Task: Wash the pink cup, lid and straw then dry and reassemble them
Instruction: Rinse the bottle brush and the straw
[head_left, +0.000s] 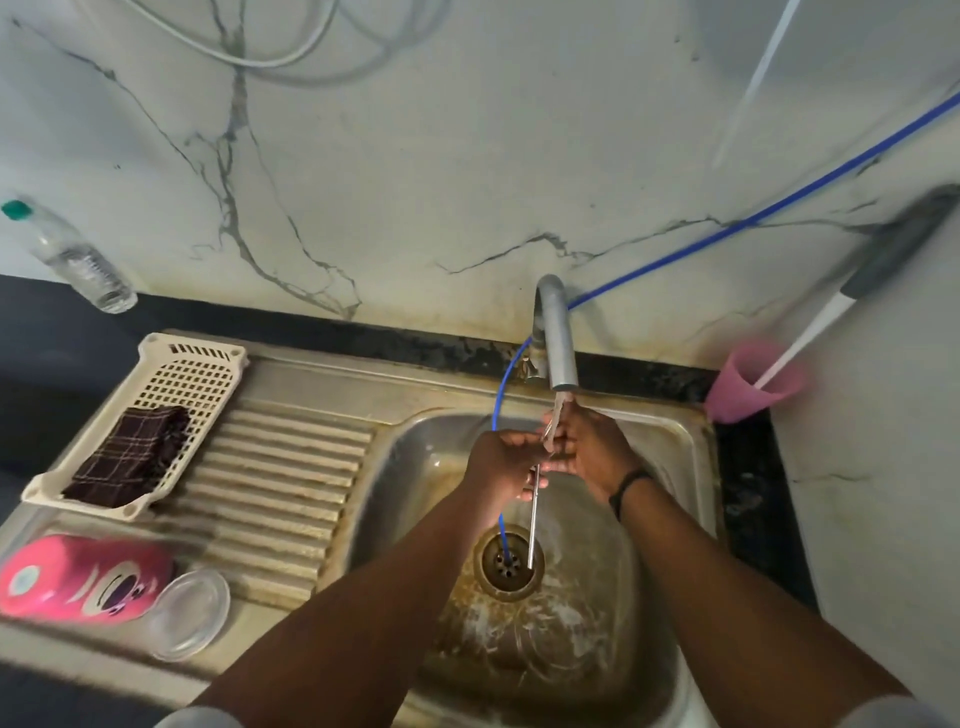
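While water runs from the grey tap (558, 338) above a stained steel sink (670, 436), a person holds both hands together under the spout. The left hand (506, 460) has its fingers curled round a thin metal straw (533, 525), which hangs almost upright with its lower end just above the drain (508, 564). The right hand (587, 449) touches the left, its fingers closed on the straw's upper part right beneath the stream; a dark band circles that wrist. Exactly how the right fingers grip is hard to tell, since the hands overlap.

The pink cup (78, 577) lies on its side on the ribbed draining board (291, 478) to the left of the sink, near the bottom left of the view. A clear lid (189, 613) rests just beside it, touching or nearly touching the cup's mouth end.

Further back on the draining board sits a cream plastic basket (197, 374) with a dark checked cloth (132, 457) lying in it. A clear plastic bottle (70, 257) with a green cap stands on the dark worktop (52, 343) at the far left, against a marble-patterned wall. A thin blue hose (769, 208) runs along the wall and down into the drain. At the right corner stands a pink tumbler (748, 389) holding a white-handled utensil.
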